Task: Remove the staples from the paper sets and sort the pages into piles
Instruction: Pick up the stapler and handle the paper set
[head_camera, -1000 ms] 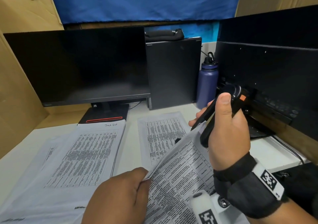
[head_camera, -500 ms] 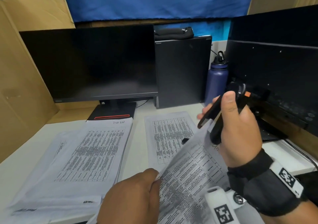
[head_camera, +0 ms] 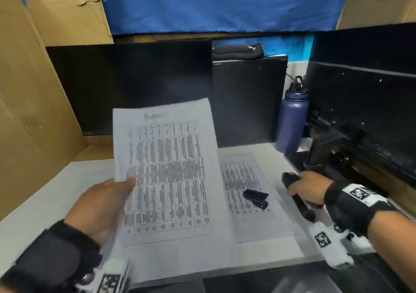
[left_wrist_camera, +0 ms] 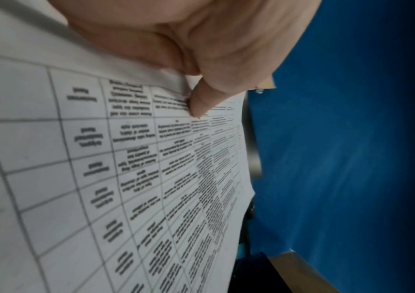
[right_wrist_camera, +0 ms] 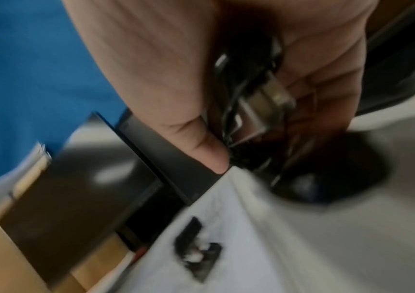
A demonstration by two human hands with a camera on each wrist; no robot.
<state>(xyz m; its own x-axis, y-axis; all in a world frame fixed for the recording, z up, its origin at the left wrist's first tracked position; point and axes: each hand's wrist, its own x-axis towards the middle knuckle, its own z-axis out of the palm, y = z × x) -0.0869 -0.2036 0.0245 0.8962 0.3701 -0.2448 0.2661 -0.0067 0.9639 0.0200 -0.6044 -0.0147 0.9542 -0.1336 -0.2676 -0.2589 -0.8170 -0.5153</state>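
My left hand (head_camera: 126,187) holds a printed paper set (head_camera: 166,173) upright over the white desk, gripping its left edge with the thumb (left_wrist_camera: 200,103) on the printed face (left_wrist_camera: 126,178). My right hand (head_camera: 301,189) is low at the right and grips a black stapler-like tool (head_camera: 299,205), whose metal parts (right_wrist_camera: 264,103) show between the fingers. A pile of printed pages (head_camera: 245,180) lies flat at centre right. On it rests a small black stapler-like object (head_camera: 256,198), also seen blurred in the right wrist view (right_wrist_camera: 197,255). More paper (head_camera: 180,261) lies under the held set.
A dark monitor (head_camera: 135,85) and a black computer case (head_camera: 249,101) stand at the back. A purple bottle (head_camera: 291,117) is beside them. Black equipment (head_camera: 364,112) lines the right side and a cardboard wall (head_camera: 33,90) the left. Bare desk (head_camera: 67,191) shows at the left.
The left hand has raised the paper set up and to the left until it stands upright. The right hand has dropped with the black tool down to the desk at the right.
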